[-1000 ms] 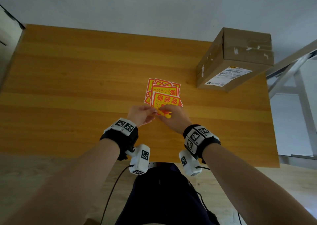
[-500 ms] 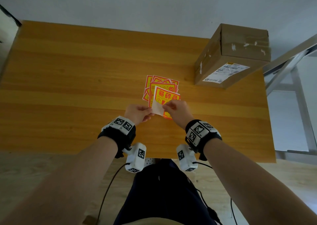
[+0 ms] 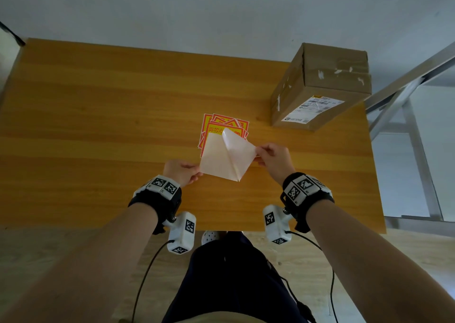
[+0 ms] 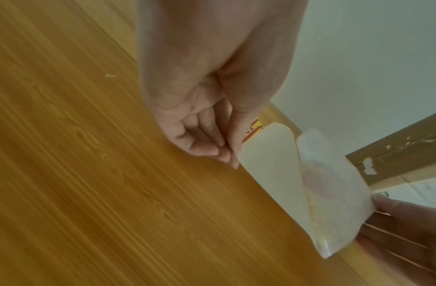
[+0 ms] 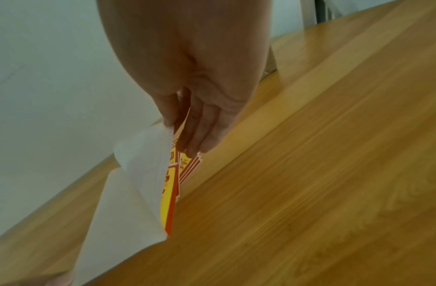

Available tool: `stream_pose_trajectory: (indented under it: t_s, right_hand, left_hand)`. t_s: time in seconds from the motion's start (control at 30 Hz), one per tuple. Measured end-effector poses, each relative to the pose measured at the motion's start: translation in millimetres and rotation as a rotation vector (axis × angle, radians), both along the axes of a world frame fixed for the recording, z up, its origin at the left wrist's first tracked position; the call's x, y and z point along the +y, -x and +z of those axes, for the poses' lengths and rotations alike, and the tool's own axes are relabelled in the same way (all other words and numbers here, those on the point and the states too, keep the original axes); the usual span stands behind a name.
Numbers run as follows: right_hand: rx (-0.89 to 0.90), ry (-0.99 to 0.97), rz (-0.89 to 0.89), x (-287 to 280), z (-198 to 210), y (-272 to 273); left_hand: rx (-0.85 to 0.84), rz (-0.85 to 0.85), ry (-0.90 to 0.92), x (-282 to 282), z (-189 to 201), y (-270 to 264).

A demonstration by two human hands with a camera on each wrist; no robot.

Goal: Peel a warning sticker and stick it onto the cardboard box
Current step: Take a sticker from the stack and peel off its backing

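My left hand (image 3: 198, 172) (image 4: 234, 154) pinches the left corner of a white backing sheet (image 3: 214, 159) (image 4: 268, 166). The right hand (image 3: 257, 154) (image 5: 174, 125) pinches the corner of a warning sticker (image 3: 240, 151) (image 4: 334, 193) (image 5: 143, 166), whose pale sticky side faces up. The two sheets are still joined along a diagonal seam and are held just above the wooden table (image 3: 98, 125). Its red and yellow face shows in the right wrist view. A pile of red and yellow stickers (image 3: 221, 123) lies behind them. The cardboard box (image 3: 327, 84) (image 4: 395, 154) stands at the far right.
A white shipping label (image 3: 317, 107) is on the near face of the box. A grey metal frame (image 3: 406, 81) stands off the right edge of the table. A pale wall runs behind the table.
My hands have drawn apart, the right one moving right and up. The sticker has come mostly off its backing, from one lifted corner to a wide open flap.
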State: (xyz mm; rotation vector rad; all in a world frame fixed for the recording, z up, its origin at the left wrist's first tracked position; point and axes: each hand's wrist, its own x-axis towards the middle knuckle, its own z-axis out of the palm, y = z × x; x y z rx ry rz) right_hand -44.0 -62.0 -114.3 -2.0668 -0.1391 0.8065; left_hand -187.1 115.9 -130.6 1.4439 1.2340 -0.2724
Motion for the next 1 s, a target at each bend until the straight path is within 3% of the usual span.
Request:
stream_pose_trajectory:
  t_s: [0.5,1.0]
  right_hand:
    - [-0.027,-0.041,-0.077,-11,23,-20]
    - [-0.084,-0.171,-0.038,-11,56,-23]
  left_hand:
    - [0.036,0.004,-0.086,3,-8,8]
    - [0.03,0.009,-0.179,-1,1,9]
